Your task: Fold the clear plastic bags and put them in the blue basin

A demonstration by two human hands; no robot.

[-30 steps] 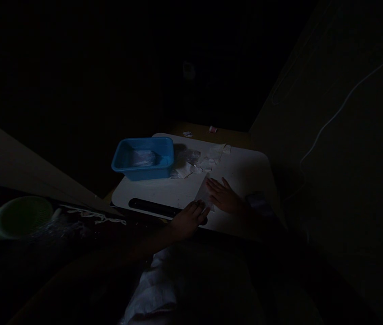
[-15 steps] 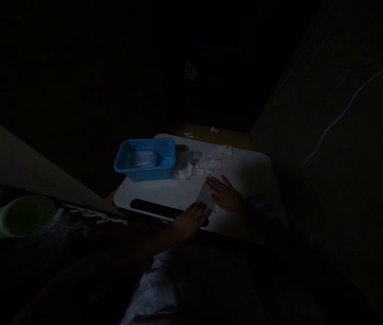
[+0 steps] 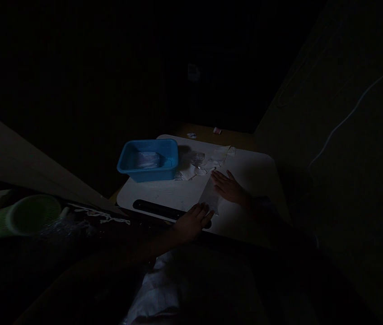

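A pale, see-through plastic bag lies flat on the white table under my hands. My right hand rests on its far right part, fingers stretched out and thumb apart, palm down. At the near end of the bag is my left hand, its fingers extended onto the bag's edge beside the black slot in the table. Neither hand grasps anything that I can see. The room is very dim, so fine details of the bag are lost.
On the white table a blue plastic basin holds clear plastic packets. Crumpled clear wrappers lie to its right. A green basket stands at lower left. A white cable runs along the right wall.
My right hand has slid slightly away from me along the bag. My left hand stays at the near edge. The whole view has shifted a little.
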